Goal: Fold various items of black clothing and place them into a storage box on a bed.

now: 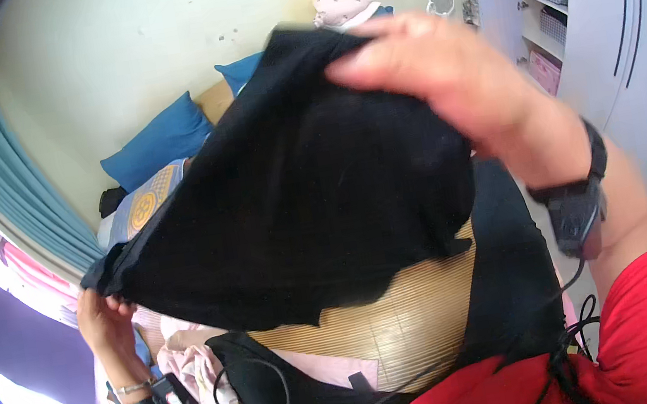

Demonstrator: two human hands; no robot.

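A black garment (296, 189) is held up in front of me, stretched slantwise between both hands; its exact kind cannot be made out. My left hand (105, 316) grips its lower left corner, fingers closed on the bunched cloth. Higher up and to the right, my right hand (411, 59), blurred by motion, pinches the upper edge between thumb and fingers. The cloth's ragged-looking lower edge hangs loose above a slatted mat (376, 332), and the garment hides much of the bed behind it.
Pink cloth (184, 361) lies beside my black-clad legs (508, 258). A black cable (285, 383) loops near my left forearm. Blue pillows (160, 141) lean along the wall. A teal curtain (22, 172) hangs at the left; a white wardrobe (619, 49) with open shelves stands right.
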